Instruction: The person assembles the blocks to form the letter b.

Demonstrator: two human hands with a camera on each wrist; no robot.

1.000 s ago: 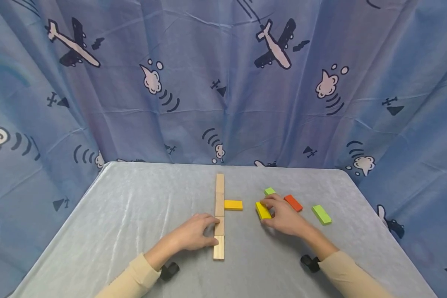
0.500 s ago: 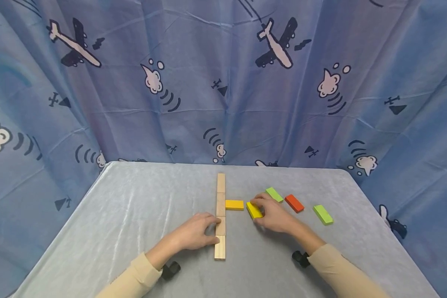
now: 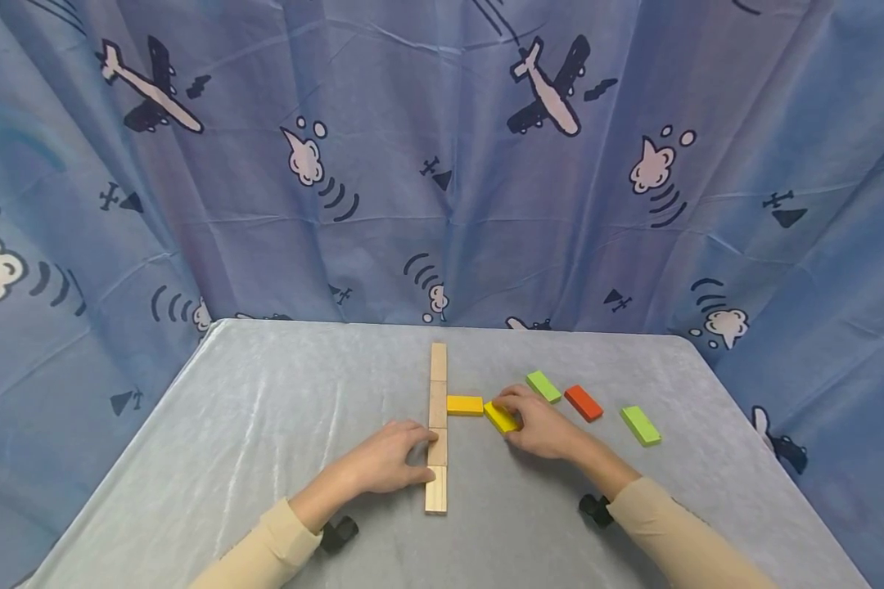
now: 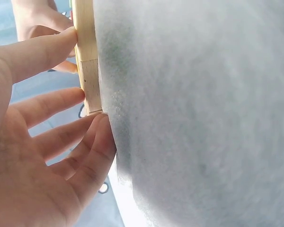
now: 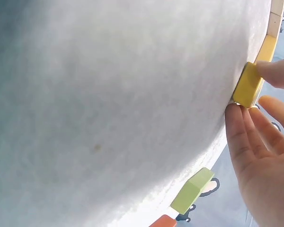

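Plain wooden blocks lie end to end in a straight row running away from me. From the row's right side an orange-yellow block sticks out crosswise. My right hand pinches a yellow block between thumb and fingers, low at the table. That block sits at a slant, its far left corner right by the orange-yellow block's end; whether they touch I cannot tell. My left hand rests its thumb and a fingertip on the nearer wooden blocks, fingers fairly straight.
Right of my right hand lie a green block, a red block and another green block, all slanted. The table has a pale grey cloth, and a blue curtain with airplanes hangs behind it.
My right hand has slid the yellow block left, up to the orange-yellow block's end, and turned it a little. The green block behind that hand shows more fully. My left hand stays put.
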